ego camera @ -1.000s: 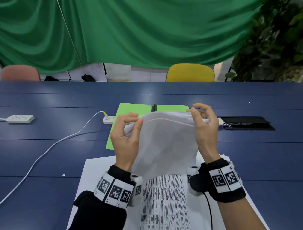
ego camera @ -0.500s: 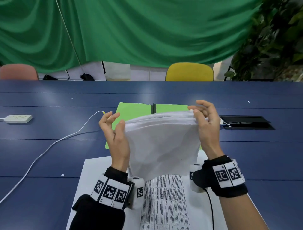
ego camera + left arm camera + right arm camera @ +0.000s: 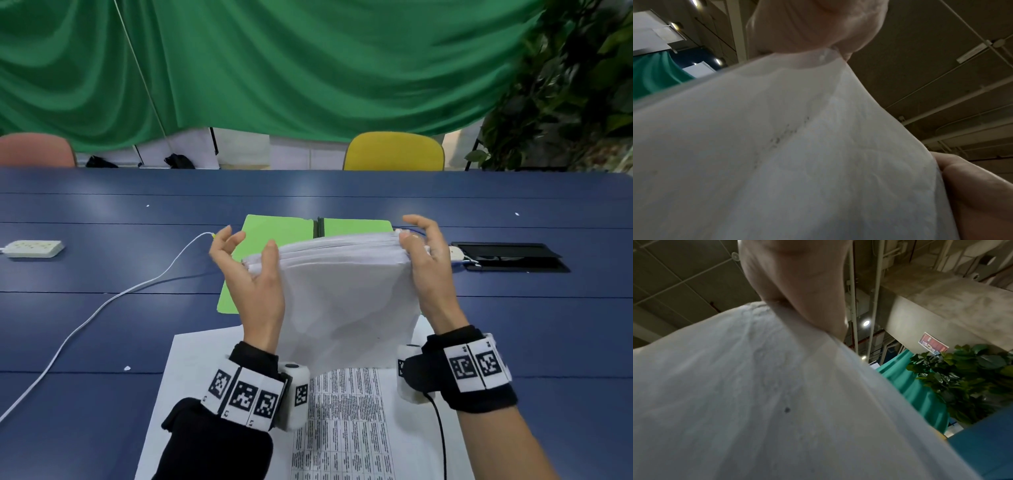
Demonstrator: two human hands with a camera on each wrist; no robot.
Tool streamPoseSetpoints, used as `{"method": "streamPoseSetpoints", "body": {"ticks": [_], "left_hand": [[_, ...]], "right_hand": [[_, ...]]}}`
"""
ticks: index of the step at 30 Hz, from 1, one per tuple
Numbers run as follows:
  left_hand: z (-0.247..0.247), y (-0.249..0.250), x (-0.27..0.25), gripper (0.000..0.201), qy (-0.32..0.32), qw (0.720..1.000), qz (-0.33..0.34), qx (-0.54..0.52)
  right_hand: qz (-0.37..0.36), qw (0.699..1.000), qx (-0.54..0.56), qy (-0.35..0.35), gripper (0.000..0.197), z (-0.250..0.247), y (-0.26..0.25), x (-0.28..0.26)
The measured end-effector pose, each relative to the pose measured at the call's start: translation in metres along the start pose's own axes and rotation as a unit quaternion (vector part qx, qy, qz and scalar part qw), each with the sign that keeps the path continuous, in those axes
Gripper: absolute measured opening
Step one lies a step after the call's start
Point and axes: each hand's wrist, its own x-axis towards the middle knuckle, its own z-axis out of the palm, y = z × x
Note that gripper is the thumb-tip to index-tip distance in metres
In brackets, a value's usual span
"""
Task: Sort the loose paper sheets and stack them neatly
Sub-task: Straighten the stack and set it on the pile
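Nearest the person lay a printed sheet (image 3: 342, 421), flat on the blue counter (image 3: 513, 335) between the two wrists. Just above it both hands held a bundle of white sheets (image 3: 346, 294) on edge, its lower edge close over the printed sheet (whether it touched could not be told). The left hand (image 3: 255, 291) braced the bundle's left side with thumb and palm, its fingers (image 3: 224, 241) spread and lifted clear of the paper. The right hand (image 3: 430, 274) pinched the upper right corner between thumb and curled fingers. The top edges looked layered and not yet flush, so the step in hand seemed to be squaring the bundle. The next move probably called for the left fingers to close on the side again and for a gentle tap down on the counter, the grip loose enough for sheets to slide level. Beyond lay a green folder (image 3: 274, 236), farther left a white cable (image 3: 102, 305) and a power strip (image 3: 32, 248).
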Motion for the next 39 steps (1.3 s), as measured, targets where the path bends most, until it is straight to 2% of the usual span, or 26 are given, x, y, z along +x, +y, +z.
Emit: {"method": "streamPoseSetpoints", "body": {"ticks": [3, 6, 9, 10, 11, 13, 14, 15, 18, 20, 22, 24, 26, 29, 32, 34, 37, 38, 39], "left_hand": [[0.000, -0.003, -0.001, 0.065, -0.015, 1.000, -0.014, -0.004], [-0.004, -0.002, -0.001, 0.073, -0.050, 0.998, -0.016, -0.035], [-0.020, -0.017, -0.004, 0.083, -0.118, 0.991, 0.040, -0.048], [-0.027, -0.024, -0.007, 0.087, -0.154, 0.987, 0.043, -0.031], [-0.034, -0.034, -0.011, 0.086, -0.181, 0.983, 0.020, -0.009], [-0.039, -0.050, -0.021, 0.066, -0.186, 0.980, -0.070, 0.019], [-0.037, -0.056, -0.026, 0.054, -0.165, 0.981, -0.095, 0.031], [-0.034, -0.059, -0.029, 0.045, -0.134, 0.986, -0.091, 0.047], [-0.020, -0.041, -0.028, 0.032, -0.041, 0.998, -0.035, 0.036], [-0.009, -0.020, -0.022, 0.032, -0.025, 1.000, 0.003, -0.008], [-0.006, -0.001, -0.019, 0.041, -0.036, 0.997, 0.048, -0.047], [-0.007, 0.007, -0.018, 0.047, -0.056, 0.994, 0.065, -0.062], [-0.012, 0.002, -0.020, 0.046, -0.073, 0.995, 0.049, -0.050], [-0.020, -0.009, -0.025, 0.045, -0.088, 0.996, 0.027, -0.021], [-0.023, -0.012, -0.026, 0.046, -0.114, 0.992, 0.046, -0.015], [-0.025, -0.013, -0.022, 0.045, -0.114, 0.990, 0.087, 0.002], [-0.027, -0.010, -0.015, 0.031, -0.120, 0.980, 0.151, 0.036], [-0.027, -0.010, -0.013, 0.022, -0.126, 0.978, 0.157, 0.044], [-0.026, -0.008, -0.012, 0.014, -0.131, 0.978, 0.154, 0.049]], "right_hand": [[-0.001, 1.000, 0.007, -0.003, 0.019, 0.000, 0.001, 0.000], [0.003, 1.000, 0.014, -0.020, 0.023, -0.002, 0.001, 0.001], [0.034, 0.988, 0.112, -0.096, 0.057, -0.017, 0.017, 0.001], [0.051, 0.987, 0.108, -0.110, 0.062, -0.021, 0.025, -0.003], [0.077, 0.986, 0.090, -0.119, 0.058, -0.023, 0.034, -0.009], [0.125, 0.986, 0.023, -0.107, 0.026, -0.014, 0.052, -0.028], [0.133, 0.988, -0.003, -0.083, 0.029, -0.008, 0.059, -0.037], [0.125, 0.991, -0.020, -0.051, 0.035, -0.001, 0.065, -0.043], [0.081, 0.996, -0.024, 0.024, 0.031, 0.011, 0.053, -0.043], [0.027, 0.999, -0.018, 0.033, 0.024, 0.011, 0.036, -0.035], [-0.011, 0.999, -0.012, 0.036, 0.019, 0.011, 0.016, -0.028], [-0.020, 0.999, 0.011, 0.031, 0.024, 0.009, 0.009, -0.027], [0.005, 0.999, 0.047, 0.025, 0.032, 0.009, 0.012, -0.030], [0.040, 0.998, 0.042, 0.024, 0.044, 0.007, 0.026, -0.038], [0.003, 0.999, 0.043, 0.019, 0.053, -0.001, 0.026, -0.036], [-0.031, 0.999, 0.032, 0.016, 0.068, -0.004, 0.020, -0.036], [-0.094, 0.995, -0.009, 0.013, 0.084, -0.007, 0.012, -0.036], [-0.109, 0.993, -0.034, 0.006, 0.080, -0.009, 0.011, -0.035], [-0.116, 0.992, -0.056, 0.001, 0.067, -0.011, 0.009, -0.033]]}}
